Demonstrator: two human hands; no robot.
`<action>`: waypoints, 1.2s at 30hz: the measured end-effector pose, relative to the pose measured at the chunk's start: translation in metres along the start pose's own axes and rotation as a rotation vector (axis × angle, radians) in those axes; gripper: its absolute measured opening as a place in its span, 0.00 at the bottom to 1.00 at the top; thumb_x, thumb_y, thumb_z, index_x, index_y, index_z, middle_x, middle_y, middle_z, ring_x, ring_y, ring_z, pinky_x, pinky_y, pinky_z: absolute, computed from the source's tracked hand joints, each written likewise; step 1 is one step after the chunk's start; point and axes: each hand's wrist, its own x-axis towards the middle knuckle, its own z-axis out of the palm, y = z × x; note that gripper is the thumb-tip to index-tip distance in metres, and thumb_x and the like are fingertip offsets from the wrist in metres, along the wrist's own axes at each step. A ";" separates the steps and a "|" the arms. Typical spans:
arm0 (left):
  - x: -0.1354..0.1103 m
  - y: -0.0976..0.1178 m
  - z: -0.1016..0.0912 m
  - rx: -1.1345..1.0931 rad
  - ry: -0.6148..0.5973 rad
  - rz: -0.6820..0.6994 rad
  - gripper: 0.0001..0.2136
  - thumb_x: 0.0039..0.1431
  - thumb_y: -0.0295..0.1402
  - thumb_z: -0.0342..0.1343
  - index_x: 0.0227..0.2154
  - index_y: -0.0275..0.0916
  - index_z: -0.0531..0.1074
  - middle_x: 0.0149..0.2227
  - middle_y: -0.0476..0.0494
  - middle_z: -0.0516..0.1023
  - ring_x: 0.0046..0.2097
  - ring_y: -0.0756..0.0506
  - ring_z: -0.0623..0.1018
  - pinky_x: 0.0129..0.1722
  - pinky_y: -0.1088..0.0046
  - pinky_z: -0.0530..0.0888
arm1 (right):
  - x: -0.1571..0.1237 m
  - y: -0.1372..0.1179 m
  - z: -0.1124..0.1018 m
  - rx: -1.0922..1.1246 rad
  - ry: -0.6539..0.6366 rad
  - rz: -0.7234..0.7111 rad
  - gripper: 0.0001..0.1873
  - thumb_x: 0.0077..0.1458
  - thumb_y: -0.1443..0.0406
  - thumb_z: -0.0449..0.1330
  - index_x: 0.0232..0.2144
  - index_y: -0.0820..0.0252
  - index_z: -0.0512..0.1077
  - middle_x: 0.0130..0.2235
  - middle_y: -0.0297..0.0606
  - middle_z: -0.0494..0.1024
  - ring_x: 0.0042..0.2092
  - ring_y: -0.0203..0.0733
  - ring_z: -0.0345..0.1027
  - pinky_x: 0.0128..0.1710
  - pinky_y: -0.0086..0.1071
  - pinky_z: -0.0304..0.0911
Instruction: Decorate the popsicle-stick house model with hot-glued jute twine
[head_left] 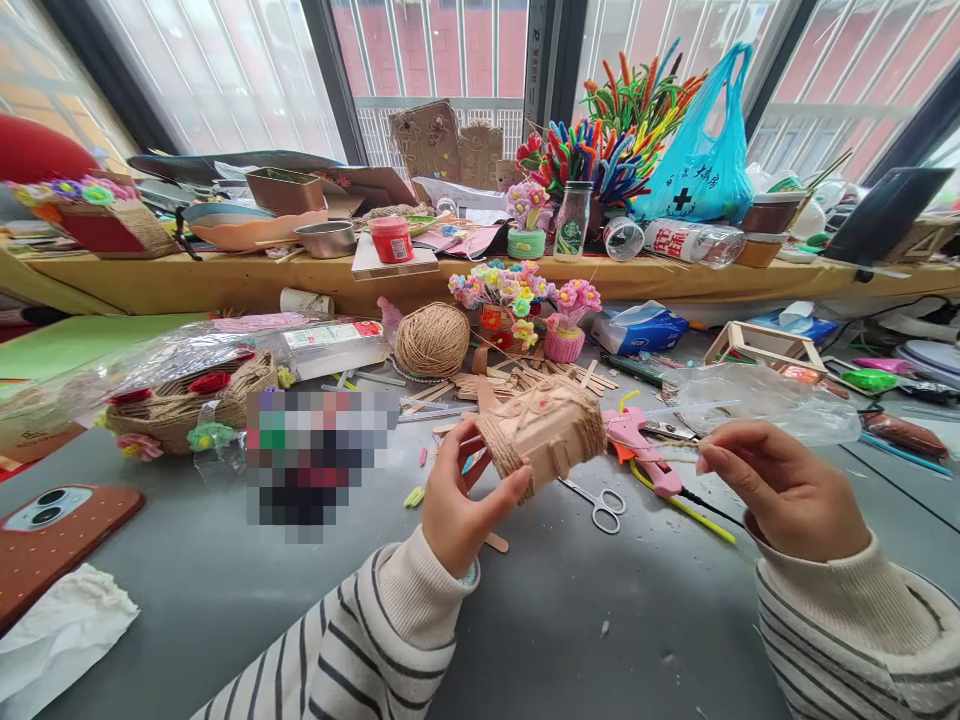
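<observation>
Over the grey surface [562, 620] we have our left hand [461, 500], its grip curled round a tilted, twine-trimmed wooden box [551, 437], while our right hand [784, 490] pinches a thin strand [681, 459], with scissors [595, 501], a pink glue gun [660, 473] and, farther back, a twine ball [433, 340].

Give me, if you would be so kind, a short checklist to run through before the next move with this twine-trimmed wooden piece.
1. Twine-trimmed wooden piece held: ok, in the left hand, raised and tilted.
2. Thin strand under control: ok, its end is pinched in the right hand.
3. Pink glue gun set down: ok, on the table, in neither hand.
4. Glue gun hot: cannot tell.
5. White-handled scissors nearby: ok, lying on the table near the piece.
6. Work area tidy: not ok, loose wooden sticks lie scattered behind the piece.
</observation>
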 end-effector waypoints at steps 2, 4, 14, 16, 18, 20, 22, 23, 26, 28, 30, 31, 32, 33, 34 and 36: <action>-0.004 0.001 0.000 0.087 -0.056 0.061 0.29 0.39 0.37 0.66 0.46 0.39 0.63 0.49 0.37 0.69 0.51 0.39 0.70 0.50 0.62 0.70 | -0.001 -0.001 0.001 0.089 -0.035 0.032 0.14 0.48 0.52 0.61 0.26 0.55 0.69 0.26 0.32 0.72 0.30 0.36 0.66 0.35 0.30 0.63; -0.008 0.003 0.001 0.153 -0.094 0.105 0.30 0.38 0.35 0.66 0.47 0.39 0.63 0.50 0.37 0.68 0.52 0.39 0.70 0.51 0.61 0.69 | -0.002 -0.002 0.002 0.253 -0.086 0.085 0.11 0.50 0.55 0.60 0.28 0.54 0.68 0.24 0.31 0.71 0.29 0.35 0.66 0.34 0.30 0.63; -0.008 0.002 0.003 0.209 -0.160 0.149 0.30 0.36 0.32 0.67 0.46 0.40 0.64 0.47 0.37 0.69 0.49 0.39 0.72 0.50 0.60 0.72 | -0.008 -0.015 0.003 0.512 -0.083 0.270 0.08 0.46 0.59 0.65 0.32 0.48 0.73 0.25 0.28 0.74 0.28 0.30 0.67 0.28 0.21 0.63; -0.008 0.002 0.004 0.202 -0.162 0.140 0.30 0.34 0.32 0.67 0.45 0.40 0.65 0.47 0.38 0.70 0.49 0.39 0.72 0.49 0.60 0.72 | -0.008 -0.015 0.003 0.506 -0.046 0.246 0.09 0.43 0.58 0.67 0.31 0.48 0.73 0.24 0.28 0.75 0.28 0.31 0.68 0.28 0.23 0.64; -0.008 0.003 0.004 0.205 -0.199 0.089 0.29 0.35 0.34 0.67 0.45 0.39 0.66 0.46 0.37 0.71 0.48 0.39 0.73 0.48 0.61 0.73 | -0.007 -0.014 0.002 0.491 -0.012 0.252 0.10 0.41 0.58 0.68 0.29 0.49 0.74 0.23 0.28 0.76 0.27 0.31 0.68 0.27 0.23 0.63; -0.008 0.004 0.005 0.217 -0.256 0.011 0.28 0.37 0.36 0.66 0.44 0.39 0.66 0.45 0.37 0.72 0.48 0.39 0.74 0.48 0.61 0.73 | -0.007 -0.013 0.002 0.469 0.006 0.250 0.11 0.39 0.58 0.69 0.28 0.50 0.74 0.24 0.29 0.78 0.24 0.29 0.65 0.23 0.23 0.60; -0.008 0.004 0.005 0.220 -0.293 -0.054 0.27 0.38 0.38 0.65 0.44 0.38 0.66 0.45 0.36 0.72 0.48 0.39 0.74 0.48 0.61 0.73 | -0.006 -0.013 0.003 0.445 0.009 0.222 0.10 0.39 0.58 0.69 0.27 0.51 0.75 0.25 0.29 0.79 0.22 0.27 0.62 0.22 0.22 0.58; -0.008 0.004 0.005 0.218 -0.301 -0.073 0.27 0.38 0.39 0.65 0.44 0.38 0.65 0.46 0.35 0.72 0.48 0.39 0.74 0.48 0.60 0.73 | -0.006 -0.013 0.003 0.433 0.011 0.204 0.10 0.39 0.57 0.69 0.27 0.51 0.75 0.25 0.29 0.79 0.22 0.27 0.61 0.22 0.22 0.58; -0.008 0.005 0.006 0.228 -0.318 -0.104 0.26 0.39 0.39 0.65 0.43 0.38 0.66 0.46 0.34 0.72 0.48 0.38 0.74 0.47 0.59 0.73 | -0.006 -0.014 0.005 0.390 0.017 0.168 0.08 0.40 0.58 0.68 0.26 0.51 0.76 0.24 0.29 0.78 0.23 0.28 0.63 0.25 0.22 0.60; -0.008 0.004 0.006 0.236 -0.327 -0.121 0.26 0.37 0.38 0.65 0.41 0.39 0.67 0.45 0.35 0.73 0.47 0.37 0.74 0.47 0.58 0.73 | -0.007 -0.014 0.006 0.368 0.009 0.153 0.07 0.41 0.59 0.68 0.26 0.53 0.76 0.22 0.30 0.76 0.22 0.29 0.63 0.22 0.24 0.59; -0.008 0.003 0.007 0.226 -0.331 -0.147 0.25 0.36 0.38 0.66 0.40 0.39 0.67 0.45 0.35 0.73 0.47 0.37 0.74 0.46 0.58 0.74 | -0.008 -0.013 0.007 0.359 -0.011 0.145 0.07 0.42 0.60 0.67 0.25 0.54 0.75 0.20 0.31 0.75 0.21 0.31 0.64 0.19 0.25 0.58; -0.008 0.002 0.007 0.216 -0.335 -0.159 0.25 0.36 0.38 0.66 0.40 0.39 0.67 0.44 0.35 0.73 0.47 0.37 0.74 0.45 0.58 0.74 | -0.009 -0.012 0.007 0.357 -0.024 0.141 0.07 0.42 0.60 0.67 0.24 0.54 0.74 0.20 0.31 0.74 0.21 0.32 0.64 0.18 0.25 0.58; -0.008 0.002 0.007 0.208 -0.342 -0.168 0.25 0.36 0.38 0.66 0.40 0.39 0.67 0.44 0.36 0.73 0.47 0.38 0.74 0.45 0.58 0.75 | -0.010 -0.011 0.008 0.355 -0.035 0.134 0.07 0.42 0.60 0.67 0.24 0.54 0.74 0.20 0.31 0.74 0.21 0.32 0.65 0.17 0.25 0.58; -0.008 0.001 0.007 0.202 -0.350 -0.165 0.24 0.37 0.38 0.66 0.40 0.40 0.67 0.43 0.36 0.74 0.46 0.38 0.75 0.45 0.58 0.75 | -0.010 -0.009 0.008 0.349 -0.043 0.125 0.08 0.42 0.60 0.67 0.24 0.54 0.73 0.20 0.30 0.74 0.21 0.32 0.65 0.17 0.25 0.59; -0.008 0.000 0.007 0.204 -0.359 -0.148 0.24 0.38 0.38 0.66 0.40 0.40 0.67 0.43 0.37 0.73 0.46 0.38 0.75 0.45 0.59 0.75 | -0.011 -0.007 0.008 0.340 -0.049 0.115 0.08 0.42 0.60 0.67 0.24 0.54 0.73 0.21 0.30 0.74 0.22 0.31 0.66 0.18 0.24 0.59; -0.008 -0.001 0.007 0.225 -0.383 -0.104 0.23 0.39 0.39 0.65 0.40 0.40 0.67 0.44 0.37 0.73 0.47 0.38 0.74 0.46 0.59 0.74 | -0.011 -0.003 0.007 0.309 -0.059 0.085 0.08 0.42 0.60 0.67 0.25 0.54 0.73 0.24 0.31 0.75 0.24 0.31 0.67 0.21 0.24 0.62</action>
